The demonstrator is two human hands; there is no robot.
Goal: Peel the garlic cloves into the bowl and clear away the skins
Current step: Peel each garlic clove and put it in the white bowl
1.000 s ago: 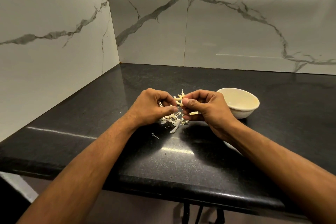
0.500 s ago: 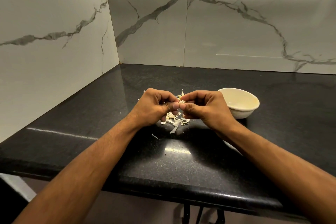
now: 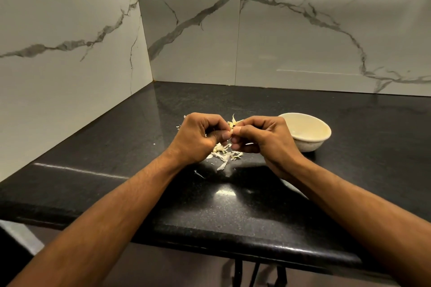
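**Both hands pinch one garlic clove above the skins**

The left hand and right hand meet fingertip to fingertip, both curled tight on a garlic clove, mostly hidden, possibly half-peeled. Loose skins lie on the black counter beneath. The bowl sits at three o'clock, just beside the right hand.

No text, label or number can be read anywhere (surfaces all plain).
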